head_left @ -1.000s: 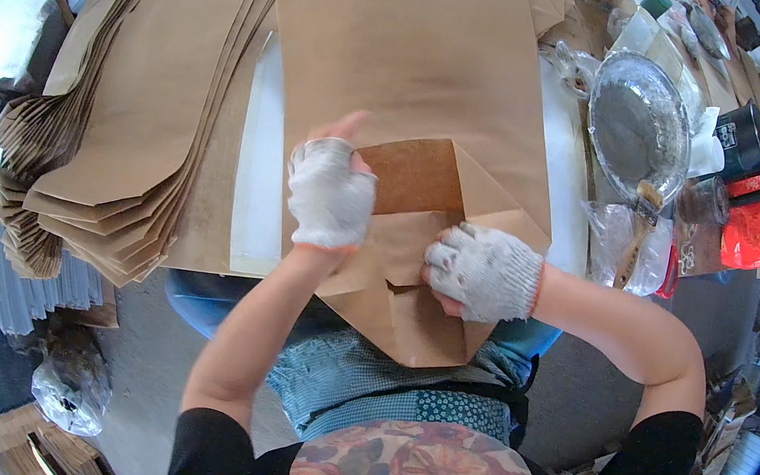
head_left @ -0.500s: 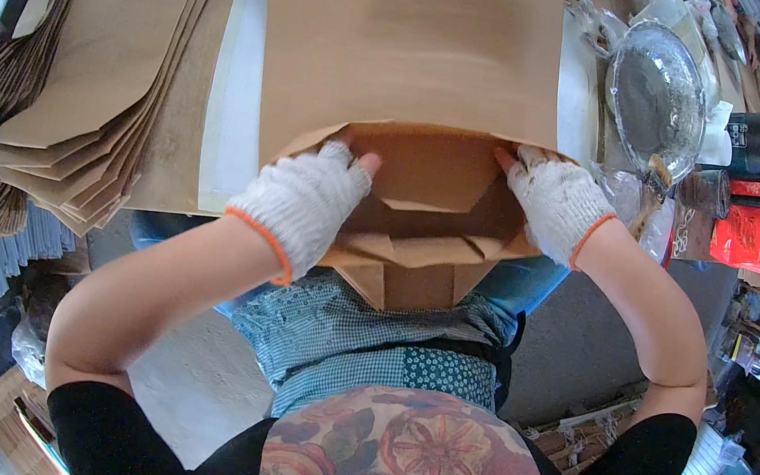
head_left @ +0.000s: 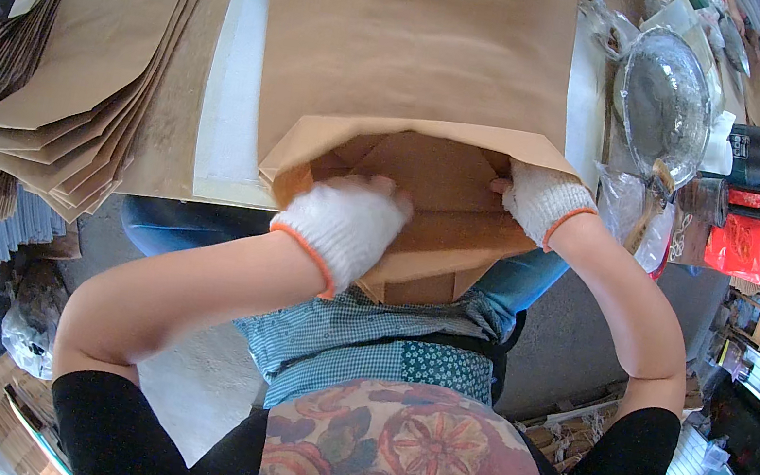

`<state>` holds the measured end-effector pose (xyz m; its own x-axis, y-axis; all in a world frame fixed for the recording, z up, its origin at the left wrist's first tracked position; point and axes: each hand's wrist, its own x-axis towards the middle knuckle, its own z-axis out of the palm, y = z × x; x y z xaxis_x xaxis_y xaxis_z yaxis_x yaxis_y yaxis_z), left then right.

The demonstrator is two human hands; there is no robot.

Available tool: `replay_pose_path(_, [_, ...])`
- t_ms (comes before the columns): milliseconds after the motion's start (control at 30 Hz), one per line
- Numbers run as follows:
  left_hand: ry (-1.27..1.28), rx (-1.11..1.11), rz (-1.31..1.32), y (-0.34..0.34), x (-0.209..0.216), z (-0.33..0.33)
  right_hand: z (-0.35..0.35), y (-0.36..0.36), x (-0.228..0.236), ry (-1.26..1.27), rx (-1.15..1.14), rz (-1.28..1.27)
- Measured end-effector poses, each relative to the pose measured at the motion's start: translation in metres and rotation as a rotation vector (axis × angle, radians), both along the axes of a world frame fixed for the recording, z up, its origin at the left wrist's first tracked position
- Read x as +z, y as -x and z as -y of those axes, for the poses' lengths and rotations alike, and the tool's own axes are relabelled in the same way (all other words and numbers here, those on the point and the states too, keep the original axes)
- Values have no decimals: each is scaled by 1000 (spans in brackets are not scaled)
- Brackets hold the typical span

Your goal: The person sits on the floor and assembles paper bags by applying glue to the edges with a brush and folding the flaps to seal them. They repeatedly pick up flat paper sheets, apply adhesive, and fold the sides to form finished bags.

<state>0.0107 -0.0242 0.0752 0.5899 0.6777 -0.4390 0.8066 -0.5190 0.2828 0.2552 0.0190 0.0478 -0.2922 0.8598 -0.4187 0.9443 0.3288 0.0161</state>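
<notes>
Reaches with white-knit-gloved left hand and white-knit-gloved right hand into wide, open-mouthed brown paper bag before both; cannot tell either as gripping or open.

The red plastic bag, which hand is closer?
Right. The right hand, partly inside the brown paper bag, is left of the red plastic bag; the left hand is farther left.

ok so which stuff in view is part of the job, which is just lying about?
Job:
- brown paper bag, left hand and right hand at its mouth
- brown paper stack, probably

Lying about, apparently:
- black mug
- red plastic bag
- brush, basin: untouched, role unclear
</notes>
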Motion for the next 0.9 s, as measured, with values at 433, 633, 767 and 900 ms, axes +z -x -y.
replay_pose_path(433, [16, 329, -26, 3, 22, -38, 57, -91, 91, 182, -376, -1040])
replay_pose_path(633, [-71, 81, -148, 29, -12, -30, 79, -191, 63, -655, 91, 318])
replay_pose_path(767, [-184, 61, -97, 22, -3, -24, 33, -187, 75, -754, -51, -56])
replay_pose_path(900, [-154, 98, -99, 12, 7, -18, -10, -211, 66, -813, -581, -668])
